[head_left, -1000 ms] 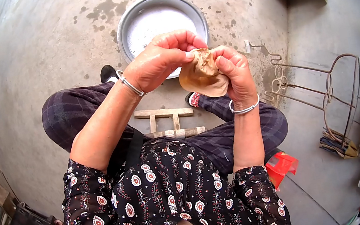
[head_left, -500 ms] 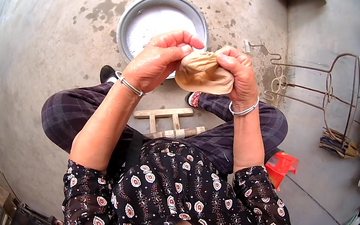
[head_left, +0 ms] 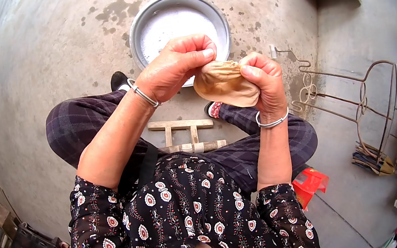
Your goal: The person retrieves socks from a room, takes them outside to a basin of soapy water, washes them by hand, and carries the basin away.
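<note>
Left hand (head_left: 174, 67): thumb and forefinger pinched together on the upper left edge of a tan cloth piece (head_left: 226, 84). Right hand (head_left: 266, 80): thumb pressed to curled fingers, gripping the cloth's right side. Cloth hangs between both hands. Beyond, grey basin (head_left: 134, 37) of white suds (head_left: 174, 25), near rim partly hidden by left hand. Wooden frame (head_left: 180, 123) below; wire rack (head_left: 361, 99) and red bag (head_left: 310, 184) to the right

I see tan fabric (head_left: 226, 85), a far grey basin (head_left: 175, 2), dark plaid trousers (head_left: 78, 124), a black blouse (head_left: 175, 225) with red-and-white motifs.
</note>
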Available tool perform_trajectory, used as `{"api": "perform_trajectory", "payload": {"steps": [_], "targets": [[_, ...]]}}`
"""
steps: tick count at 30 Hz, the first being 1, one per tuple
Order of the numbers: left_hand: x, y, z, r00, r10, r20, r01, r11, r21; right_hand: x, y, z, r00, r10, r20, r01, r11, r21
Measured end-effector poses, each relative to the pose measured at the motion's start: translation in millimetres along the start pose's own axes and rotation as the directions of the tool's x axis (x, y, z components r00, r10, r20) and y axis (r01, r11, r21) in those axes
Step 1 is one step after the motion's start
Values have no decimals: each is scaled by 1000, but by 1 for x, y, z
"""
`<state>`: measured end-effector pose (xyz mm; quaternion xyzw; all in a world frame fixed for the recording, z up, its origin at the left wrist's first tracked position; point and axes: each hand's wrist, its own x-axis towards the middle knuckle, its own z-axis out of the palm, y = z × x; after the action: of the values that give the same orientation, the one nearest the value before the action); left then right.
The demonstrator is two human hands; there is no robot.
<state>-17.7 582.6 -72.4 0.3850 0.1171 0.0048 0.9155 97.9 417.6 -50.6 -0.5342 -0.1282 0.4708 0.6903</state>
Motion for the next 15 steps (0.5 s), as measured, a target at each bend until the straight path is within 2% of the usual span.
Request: {"api": "perform_trajectory", "payload": {"steps": [3, 6, 9, 11, 12, 15], "targets": [[0, 1, 2, 1000, 1, 8, -1, 1000, 19, 0, -1, 1, 1000, 2, -1, -2, 1000, 0], [-2, 4, 5, 999, 17, 47, -25, 987, 161, 1, 1, -1, 1000, -20, -6, 20, 1000, -13], [0, -1, -1, 1000, 16, 21, -20, 973, 231, 3, 3, 2, 997, -73, -22, 73, 997, -20], [4, -6, -3, 995, 99, 33, -101, 994, 53, 5, 3, 8, 994, -100, -38, 101, 995, 8], [5, -6, -3, 990, 140, 33, -138, 990, -37, 6, 3, 8, 994, -103, -32, 101, 994, -47], [7, -5, -8, 991, 128, 27, -124, 984, -130, 8, 5, 3, 999, -47, 21, 47, 999, 10]]}}
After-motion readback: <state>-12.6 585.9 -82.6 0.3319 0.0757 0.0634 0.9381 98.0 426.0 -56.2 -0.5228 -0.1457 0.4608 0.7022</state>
